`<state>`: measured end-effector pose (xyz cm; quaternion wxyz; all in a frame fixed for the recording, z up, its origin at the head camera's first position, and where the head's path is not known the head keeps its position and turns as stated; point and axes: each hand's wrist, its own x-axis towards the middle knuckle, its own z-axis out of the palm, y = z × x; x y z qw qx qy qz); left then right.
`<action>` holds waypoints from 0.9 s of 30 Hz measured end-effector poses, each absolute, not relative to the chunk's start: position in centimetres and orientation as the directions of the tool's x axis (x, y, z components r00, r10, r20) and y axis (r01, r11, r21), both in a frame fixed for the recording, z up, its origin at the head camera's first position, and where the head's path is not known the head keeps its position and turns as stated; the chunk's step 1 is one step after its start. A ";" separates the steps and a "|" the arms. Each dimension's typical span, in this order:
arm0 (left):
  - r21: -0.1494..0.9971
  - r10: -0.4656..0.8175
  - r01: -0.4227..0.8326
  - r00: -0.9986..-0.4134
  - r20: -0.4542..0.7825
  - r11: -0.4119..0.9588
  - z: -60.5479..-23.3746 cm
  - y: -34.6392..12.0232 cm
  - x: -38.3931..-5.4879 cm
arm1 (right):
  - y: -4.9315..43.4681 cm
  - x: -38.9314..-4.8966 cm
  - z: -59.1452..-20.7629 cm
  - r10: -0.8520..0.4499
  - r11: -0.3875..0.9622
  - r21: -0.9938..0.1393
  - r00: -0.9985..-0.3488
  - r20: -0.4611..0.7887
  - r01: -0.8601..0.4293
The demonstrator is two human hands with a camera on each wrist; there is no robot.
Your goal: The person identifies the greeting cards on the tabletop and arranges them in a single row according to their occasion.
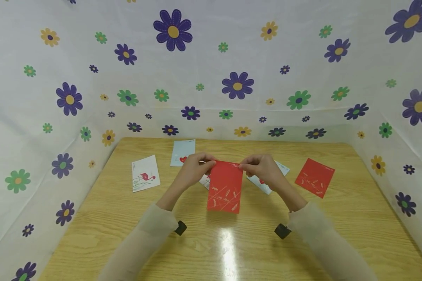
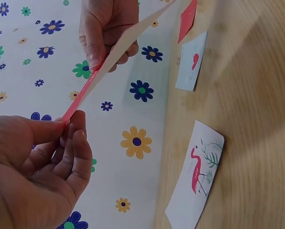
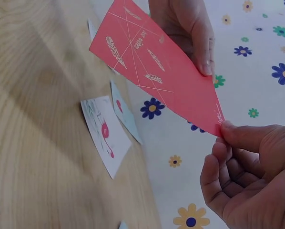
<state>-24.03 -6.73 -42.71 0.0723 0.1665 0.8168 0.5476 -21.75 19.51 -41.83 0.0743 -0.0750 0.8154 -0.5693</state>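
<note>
A red card (image 1: 226, 183) with pale feather drawings and lettering is held up over the table between both hands. My left hand (image 1: 195, 168) pinches its upper left corner between thumb and fingers. At the upper right corner, my right hand (image 1: 261, 169) grips it the same way. In the right wrist view the card (image 3: 157, 62) shows its printed face and bends slightly. Behind it, partly hidden, lie a white card (image 1: 205, 180) with pink print and a pale blue card (image 1: 263, 185).
On the wooden table (image 1: 144, 242) lie a flamingo card (image 1: 145, 173) at left, a light blue card (image 1: 183, 152) with a red heart at the back, and another red card (image 1: 314, 177) at right. A flower-printed cloth (image 1: 204, 66) surrounds the back and sides.
</note>
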 end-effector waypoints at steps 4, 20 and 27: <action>0.922 0.355 0.175 -0.934 0.044 0.345 -43.1 -7.6 -23.3 | 18.8 -21.2 -42.3 -0.218 0.361 -0.932 -0.975 -0.049 -0.033; 0.900 0.343 0.095 -0.937 -0.063 0.425 -44.0 -11.7 -20.6 | 14.9 -18.9 -44.2 -0.262 0.318 -0.948 -0.958 -0.114 0.026; 0.885 0.309 0.056 -0.946 -0.100 0.461 -44.3 -13.5 -19.3 | 12.9 -18.1 -44.8 -0.276 0.318 -0.948 -0.954 -0.121 0.029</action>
